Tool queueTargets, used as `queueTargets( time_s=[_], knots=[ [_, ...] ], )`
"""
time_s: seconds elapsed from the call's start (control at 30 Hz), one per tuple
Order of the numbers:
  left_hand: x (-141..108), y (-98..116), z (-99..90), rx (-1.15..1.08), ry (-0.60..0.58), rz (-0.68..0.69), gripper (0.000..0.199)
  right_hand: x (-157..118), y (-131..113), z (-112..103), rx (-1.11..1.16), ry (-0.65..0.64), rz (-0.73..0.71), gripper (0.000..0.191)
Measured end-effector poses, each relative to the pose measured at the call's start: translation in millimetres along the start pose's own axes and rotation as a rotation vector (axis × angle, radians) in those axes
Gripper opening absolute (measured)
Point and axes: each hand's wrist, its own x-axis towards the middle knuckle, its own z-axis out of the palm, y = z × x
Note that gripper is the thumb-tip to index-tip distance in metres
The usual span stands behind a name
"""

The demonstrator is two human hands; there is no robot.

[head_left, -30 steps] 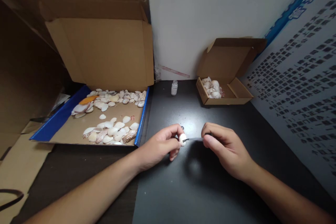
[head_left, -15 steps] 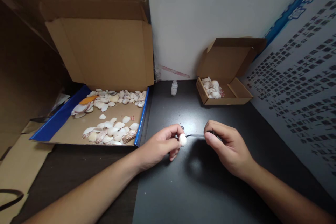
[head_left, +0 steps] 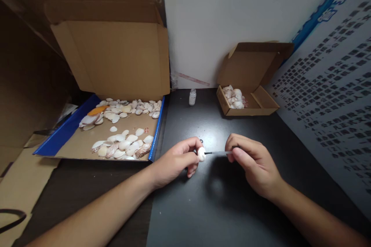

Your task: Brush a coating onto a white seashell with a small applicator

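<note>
Between the thumb and fingertips of my left hand [head_left: 182, 157], a small white seashell [head_left: 202, 154] is pinched just above the dark tabletop. My right hand [head_left: 255, 162] grips a thin brush [head_left: 218, 153] with a grey shaft and a dark tip. The brush lies nearly level, its tip at the shell's right side and seemingly touching it. My right fingers hide the brush's far end. Behind the shell, a small dark round object [head_left: 201, 141] shows on the table; I cannot tell what it is.
A blue-edged cardboard box [head_left: 158, 131] with many shells stands open at left. A small clear bottle [head_left: 192, 97] with a white label is upright at the back. A smaller open cardboard box [head_left: 249, 111] at back right holds white shells. A printed sheet [head_left: 327, 85] borders the right.
The brush tip has shifted slightly lower along the shell, and the shell looks a little turned. My right thumb has moved on the brush. My left hand stays in place.
</note>
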Motion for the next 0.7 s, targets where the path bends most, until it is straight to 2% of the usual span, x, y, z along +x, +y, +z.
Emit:
queueTargets(
  time_s=[0.1, 0.2, 0.37, 0.53, 0.7],
  knots=[
    [0.1, 0.1, 0.4, -0.008, 0.007, -0.007, 0.016, -0.6, 0.1, 0.2, -0.016, -0.036, -0.003, 0.03],
    [0.1, -0.1, 0.3, -0.009, -0.005, -0.009, 0.016, -0.8, -0.5, 0.2, -0.08, -0.004, 0.012, 0.028],
    [0.4, -0.8, -0.7, -0.026, 0.002, -0.02, 0.017, -2.1, -0.8, -0.7, 0.018, -0.022, -0.022, 0.031],
    [1.2, 1.1, -0.1, -0.047, 0.001, -0.028, 0.016, -0.9, -0.3, -0.9, -0.064, -0.019, 0.02, 0.028],
    [1.7, 3.1, 0.9, -0.066, 0.038, -0.025, 0.016, -1.6, 1.3, -2.2, 0.022, -0.032, -0.009, 0.029]
  ],
)
